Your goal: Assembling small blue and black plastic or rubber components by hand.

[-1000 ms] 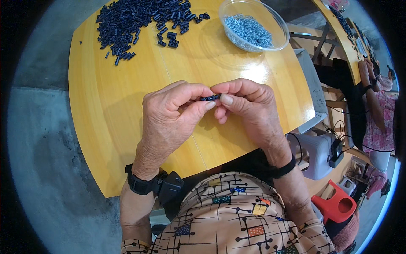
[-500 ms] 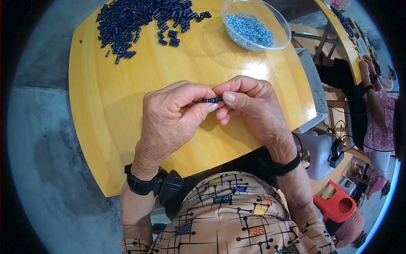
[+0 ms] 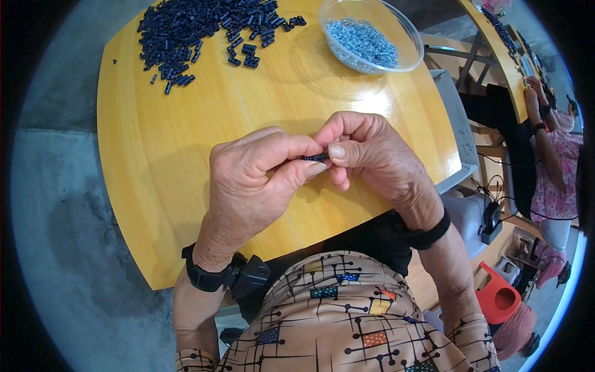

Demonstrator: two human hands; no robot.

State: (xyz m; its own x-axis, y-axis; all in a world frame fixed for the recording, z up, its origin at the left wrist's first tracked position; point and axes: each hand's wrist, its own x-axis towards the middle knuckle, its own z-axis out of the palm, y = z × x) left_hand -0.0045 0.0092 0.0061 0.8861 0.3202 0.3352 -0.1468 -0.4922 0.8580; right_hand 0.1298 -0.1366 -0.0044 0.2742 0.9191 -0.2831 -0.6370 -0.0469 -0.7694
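Note:
Between my fingertips, over the middle of the table, is a small black plastic piece (image 3: 316,157). My left hand (image 3: 257,167) pinches it between thumb and forefinger. From the other side my right hand (image 3: 372,155) closes thumb and fingers on its right end, so the piece is mostly covered. Whether a smaller part sits in it I cannot make out. Beyond my hands, at the far left, lies a heap of similar black plastic pieces (image 3: 192,34). A clear plastic bowl (image 3: 412,61) at the far right holds many small shiny metal parts (image 3: 362,43).
The yellow wooden table (image 3: 161,186) has a curved left edge. A grey tray (image 3: 455,118) adjoins its right side. Further right are a red plastic stool (image 3: 499,301), cables, and another person (image 3: 555,161) working at a second table (image 3: 511,74).
My right hand has turned a little and its forearm has swung outward to the right. The black piece sits slightly lower and is more covered by my fingers. The whole view has shifted slightly.

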